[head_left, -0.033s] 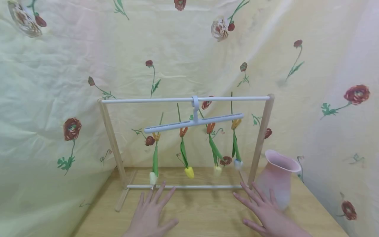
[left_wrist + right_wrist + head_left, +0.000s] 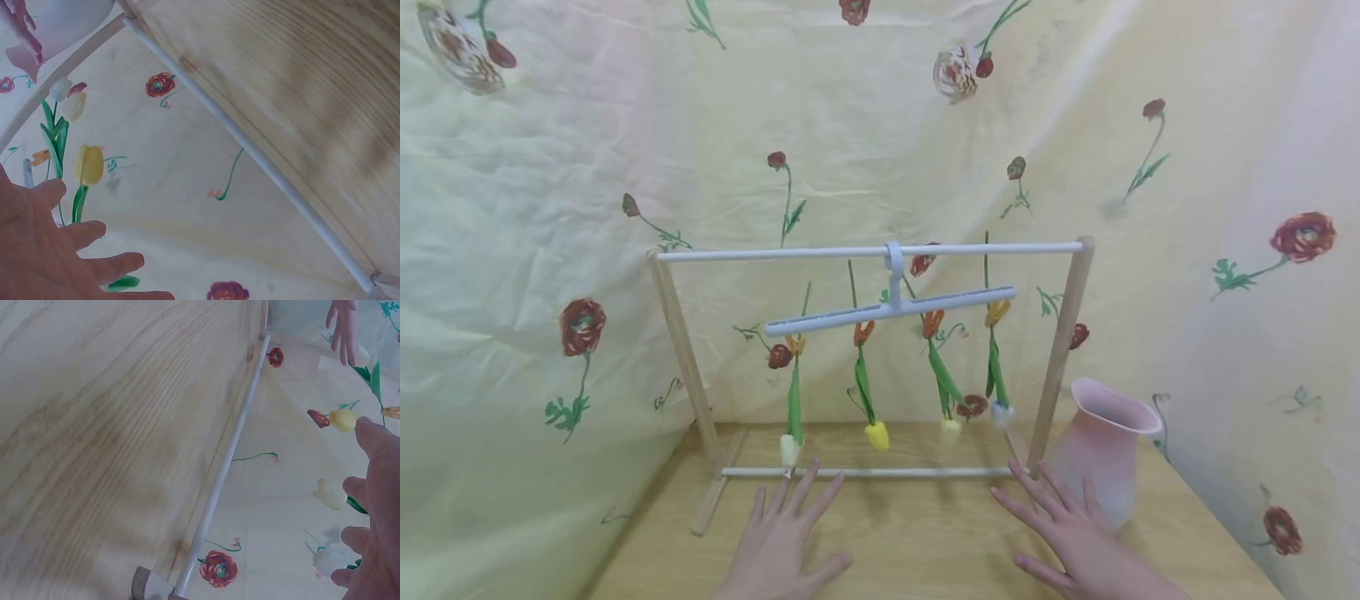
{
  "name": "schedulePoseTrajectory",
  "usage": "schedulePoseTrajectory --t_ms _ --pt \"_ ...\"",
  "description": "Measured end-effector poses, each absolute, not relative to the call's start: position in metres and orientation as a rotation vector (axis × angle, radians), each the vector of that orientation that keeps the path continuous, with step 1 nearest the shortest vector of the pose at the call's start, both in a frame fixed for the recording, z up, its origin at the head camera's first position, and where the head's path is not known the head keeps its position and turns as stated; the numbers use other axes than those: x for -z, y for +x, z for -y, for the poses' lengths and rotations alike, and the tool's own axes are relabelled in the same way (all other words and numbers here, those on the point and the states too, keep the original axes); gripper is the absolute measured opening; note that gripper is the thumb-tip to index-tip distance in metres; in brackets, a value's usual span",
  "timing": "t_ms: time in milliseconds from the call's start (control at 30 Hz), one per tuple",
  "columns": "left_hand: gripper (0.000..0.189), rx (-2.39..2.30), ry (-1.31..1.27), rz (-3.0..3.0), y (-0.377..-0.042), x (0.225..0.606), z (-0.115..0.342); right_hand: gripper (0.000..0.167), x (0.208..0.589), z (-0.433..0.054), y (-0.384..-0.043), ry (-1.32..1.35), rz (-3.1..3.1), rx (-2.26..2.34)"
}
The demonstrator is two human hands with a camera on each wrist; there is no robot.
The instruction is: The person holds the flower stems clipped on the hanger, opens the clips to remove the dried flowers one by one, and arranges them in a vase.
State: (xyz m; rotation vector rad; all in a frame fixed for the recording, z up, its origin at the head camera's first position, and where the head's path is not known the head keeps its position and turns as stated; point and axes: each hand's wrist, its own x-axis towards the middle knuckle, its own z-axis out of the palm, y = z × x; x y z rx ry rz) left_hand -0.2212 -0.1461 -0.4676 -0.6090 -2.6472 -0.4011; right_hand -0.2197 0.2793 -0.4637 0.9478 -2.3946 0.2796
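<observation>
My left hand (image 2: 781, 533) is held palm down with fingers spread, its fingertips just below a white tulip (image 2: 789, 451). Spread the same way, my right hand (image 2: 1071, 529) holds nothing and partly covers a pink vase (image 2: 1097, 458). A pale grey hanger (image 2: 831, 321) hooks over the top rod (image 2: 775, 254) of a wooden rack and tilts down to the left. From its orange clips (image 2: 932, 323) tulips hang upside down: the white one, a yellow tulip (image 2: 877, 435), a pale yellow tulip (image 2: 950, 431) and a pale blue tulip (image 2: 1002, 415).
The rack's wooden posts (image 2: 685, 358) stand on a wood-grain table (image 2: 917, 542), with a white lower rod (image 2: 917, 473) between them. Behind and on both sides hangs a cream cloth (image 2: 865, 117) printed with flowers. The vase stands upright at the rack's right.
</observation>
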Motion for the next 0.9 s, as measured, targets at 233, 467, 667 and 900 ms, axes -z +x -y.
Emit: schedulePoseTrajectory --t_ms 233,467,667,900 --pt "0.086 0.409 -0.588 2.646 -0.221 0.470 0.148 0.072 0.454 -0.273 -0.220 0.819 2.407 -0.376" --pt "0.093 0.867 -0.459 2.768 -0.221 0.474 0.159 0.056 0.432 -0.272 -0.235 0.695 2.114 -0.494" --pt "0.094 1.382 -0.224 2.637 -0.231 0.460 0.183 0.037 0.397 -0.263 -0.250 0.634 1.974 -0.536" --pt "0.072 1.772 -0.144 2.347 -0.251 0.425 0.199 0.040 0.362 -0.226 -0.263 0.586 2.086 -0.752"
